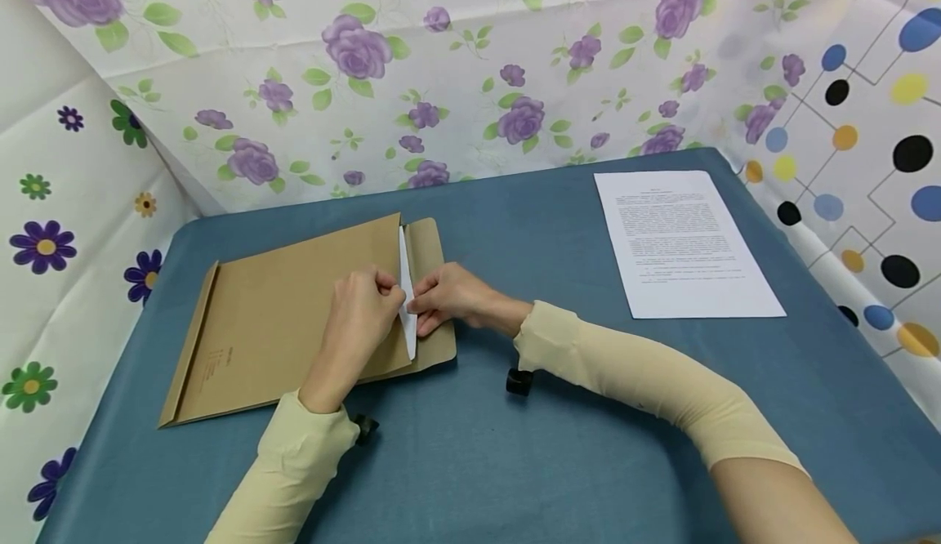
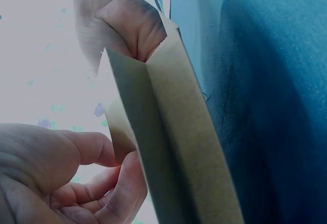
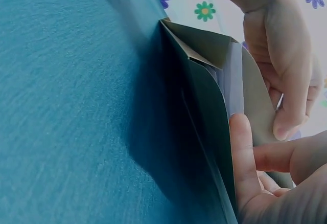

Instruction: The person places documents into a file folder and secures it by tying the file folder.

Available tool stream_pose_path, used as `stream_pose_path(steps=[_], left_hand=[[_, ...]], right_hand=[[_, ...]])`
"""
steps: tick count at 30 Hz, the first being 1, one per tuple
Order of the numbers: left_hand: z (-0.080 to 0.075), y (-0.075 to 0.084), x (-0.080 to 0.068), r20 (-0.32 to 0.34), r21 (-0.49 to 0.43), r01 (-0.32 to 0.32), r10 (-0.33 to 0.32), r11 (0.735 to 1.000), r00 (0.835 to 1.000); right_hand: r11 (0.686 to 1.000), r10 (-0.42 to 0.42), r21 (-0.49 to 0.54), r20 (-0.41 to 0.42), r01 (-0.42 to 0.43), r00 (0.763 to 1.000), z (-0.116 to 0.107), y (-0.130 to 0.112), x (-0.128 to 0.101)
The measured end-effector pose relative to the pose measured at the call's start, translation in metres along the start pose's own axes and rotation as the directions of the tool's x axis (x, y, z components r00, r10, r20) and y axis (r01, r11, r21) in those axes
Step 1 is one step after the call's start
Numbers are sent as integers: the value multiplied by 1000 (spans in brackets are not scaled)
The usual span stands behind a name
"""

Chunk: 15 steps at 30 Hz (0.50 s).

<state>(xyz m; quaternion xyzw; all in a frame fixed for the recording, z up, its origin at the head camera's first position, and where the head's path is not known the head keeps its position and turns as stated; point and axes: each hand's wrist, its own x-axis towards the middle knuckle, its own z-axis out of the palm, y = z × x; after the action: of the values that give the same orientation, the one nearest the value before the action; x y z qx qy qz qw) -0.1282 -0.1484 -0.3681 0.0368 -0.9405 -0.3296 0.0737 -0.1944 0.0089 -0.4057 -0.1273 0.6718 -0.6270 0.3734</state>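
A flat brown kraft document envelope (image 1: 294,307) lies at the left of the table, its mouth toward the right. White papers (image 1: 407,340) show as a narrow strip in that mouth. My left hand (image 1: 359,315) pinches the envelope's upper panel at the edge of the mouth, lifting it, as the left wrist view shows with thumb and finger on the kraft edge. At the mouth, my right hand (image 1: 448,295) holds the paper edge between thumb and fingers. One finger (image 3: 241,132) lies against the papers' end in the right wrist view. The lower flap (image 1: 434,242) extends beneath the right hand.
A printed sheet (image 1: 680,242) lies flat at the back right of the blue-covered table (image 1: 515,462). Flowered cloth (image 1: 441,62) hangs behind the table, with patterned cloth at both sides. A black wrist device (image 1: 519,381) shows below the right sleeve.
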Motion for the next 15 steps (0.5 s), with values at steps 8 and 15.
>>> stream_pose_path(steps=[8, 15], left_hand=[[1, 0, 0, 6, -9, 0, 1, 1000, 1000], [2, -1, 0, 4, -6, -8, 8, 1000, 1000]], right_hand=[[997, -27, -77, -10, 26, 1000, -3, 1, -2], [998, 16, -61, -12, -16, 1000, -1, 2, 2]])
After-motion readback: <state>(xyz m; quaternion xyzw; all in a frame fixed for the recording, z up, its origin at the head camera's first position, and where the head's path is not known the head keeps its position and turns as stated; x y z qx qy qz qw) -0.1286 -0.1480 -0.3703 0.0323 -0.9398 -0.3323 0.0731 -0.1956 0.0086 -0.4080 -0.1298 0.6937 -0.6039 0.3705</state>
